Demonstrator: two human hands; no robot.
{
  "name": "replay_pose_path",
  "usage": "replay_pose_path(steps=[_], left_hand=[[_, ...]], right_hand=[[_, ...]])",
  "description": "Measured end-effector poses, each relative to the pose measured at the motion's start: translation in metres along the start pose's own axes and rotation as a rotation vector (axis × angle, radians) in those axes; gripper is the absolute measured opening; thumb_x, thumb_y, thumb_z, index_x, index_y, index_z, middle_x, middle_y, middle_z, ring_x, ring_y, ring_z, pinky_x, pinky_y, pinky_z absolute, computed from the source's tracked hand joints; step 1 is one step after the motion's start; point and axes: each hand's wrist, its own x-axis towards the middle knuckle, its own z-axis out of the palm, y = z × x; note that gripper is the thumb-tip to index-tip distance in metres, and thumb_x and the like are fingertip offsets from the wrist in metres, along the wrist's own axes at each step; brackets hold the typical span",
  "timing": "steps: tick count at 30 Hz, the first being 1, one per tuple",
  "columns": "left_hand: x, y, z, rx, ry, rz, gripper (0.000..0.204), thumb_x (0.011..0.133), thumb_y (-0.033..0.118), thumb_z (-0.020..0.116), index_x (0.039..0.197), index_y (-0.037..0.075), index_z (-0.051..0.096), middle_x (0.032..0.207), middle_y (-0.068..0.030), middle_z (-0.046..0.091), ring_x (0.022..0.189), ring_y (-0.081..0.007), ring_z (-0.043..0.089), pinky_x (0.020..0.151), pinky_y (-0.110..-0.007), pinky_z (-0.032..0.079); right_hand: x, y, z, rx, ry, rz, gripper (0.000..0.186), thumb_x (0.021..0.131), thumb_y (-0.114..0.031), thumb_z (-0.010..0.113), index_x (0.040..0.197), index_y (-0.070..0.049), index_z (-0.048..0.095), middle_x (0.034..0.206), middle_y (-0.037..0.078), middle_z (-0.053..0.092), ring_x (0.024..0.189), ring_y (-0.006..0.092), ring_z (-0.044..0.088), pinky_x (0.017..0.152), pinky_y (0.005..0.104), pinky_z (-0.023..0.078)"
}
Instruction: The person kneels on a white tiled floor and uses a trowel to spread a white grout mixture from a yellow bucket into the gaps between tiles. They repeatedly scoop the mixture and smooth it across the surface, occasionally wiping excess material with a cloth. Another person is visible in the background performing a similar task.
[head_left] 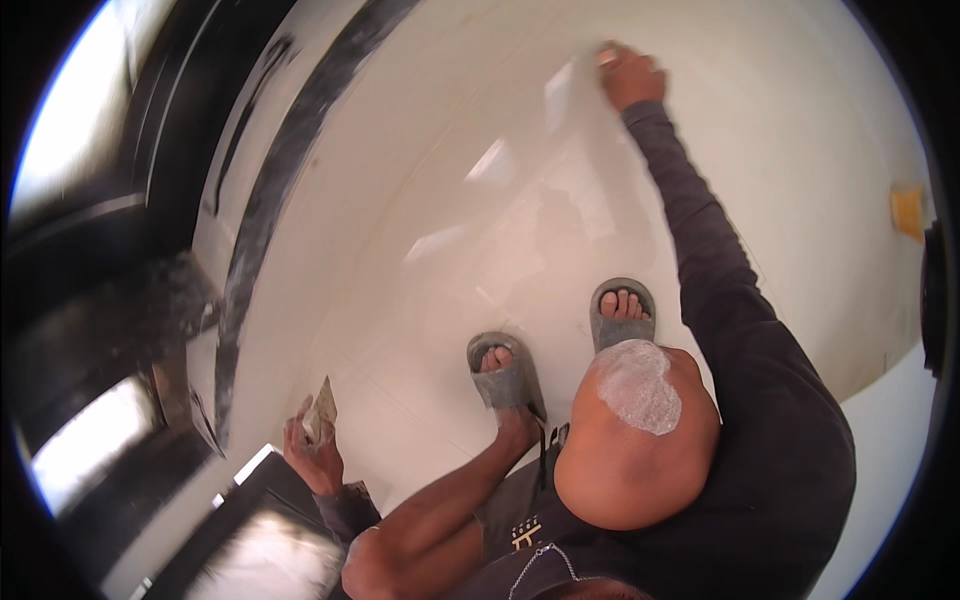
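Note:
My right hand (632, 80) reaches far out over the glossy cream floor (400, 290), its fingers curled and slightly blurred. Something small and pale orange shows at its fingertips, but its kind cannot be made out. Down at the left, my left hand (314, 455) is closed on a flat, pointed, beige piece with dirty stains (322, 412). Its tip sticks up past my fingers. Both arms wear dark long sleeves.
My feet in grey slides (505, 375) stand on the floor, and my bent knee (640, 430) carries white dust. A dark strip (268, 185) runs along the left floor edge beside black panels (100, 310). A yellow container (908, 211) stands far right.

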Motion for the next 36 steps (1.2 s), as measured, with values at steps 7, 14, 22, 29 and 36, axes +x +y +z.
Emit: replay_pose_path(steps=[7,14,22,29,36], left_hand=[[-0.046,-0.028,0.001,-0.297,0.148,-0.376,0.032,0.077,0.005,0.068,0.109,0.001,0.065,0.089,-0.0086,0.061,0.081,-0.0161,0.060,0.074,-0.027,0.048],[-0.076,-0.033,0.001,-0.256,0.411,-0.551,0.032,0.079,0.003,0.068,0.110,-0.002,0.063,0.090,-0.0070,0.060,0.084,-0.0148,0.060,0.077,-0.027,0.049],[-0.115,-0.058,0.017,-0.198,0.539,-0.767,0.031,0.081,0.005,0.067,0.111,-0.002,0.063,0.097,-0.0082,0.062,0.088,-0.0160,0.061,0.080,-0.029,0.050],[-0.117,-0.060,0.016,-0.261,0.499,-0.836,0.028,0.082,0.004,0.067,0.109,-0.003,0.063,0.097,-0.0073,0.063,0.087,-0.0140,0.061,0.078,-0.026,0.050],[-0.053,-0.040,0.016,-0.294,0.593,-0.511,0.032,0.084,0.003,0.065,0.115,-0.003,0.059,0.102,-0.0106,0.065,0.086,-0.0137,0.062,0.076,-0.026,0.051]], right_hand=[[-0.141,-0.198,0.030,0.199,-0.224,-0.565,0.015,0.084,-0.026,0.055,0.085,-0.014,0.064,0.082,0.009,0.066,0.080,0.0305,0.064,0.067,0.0464,0.050],[-0.447,-0.459,0.028,0.663,-0.939,-1.194,0.038,0.082,-0.044,0.060,0.096,-0.009,0.068,0.099,0.015,0.065,0.099,0.0377,0.059,0.077,0.0519,0.049],[-0.479,-0.433,0.007,1.264,-0.934,-1.116,0.021,0.075,-0.013,0.056,0.094,-0.017,0.063,0.095,0.010,0.065,0.097,0.0278,0.060,0.082,0.0449,0.046],[-0.228,-0.295,0.009,0.495,-0.358,-0.901,0.023,0.076,-0.017,0.066,0.099,-0.012,0.068,0.083,0.009,0.067,0.070,0.0274,0.063,0.062,0.0387,0.051],[-0.503,-0.344,-0.012,1.009,-1.115,-1.531,0.014,0.076,-0.023,0.061,0.072,-0.009,0.063,0.079,0.016,0.065,0.089,0.0309,0.062,0.078,0.0445,0.048]])
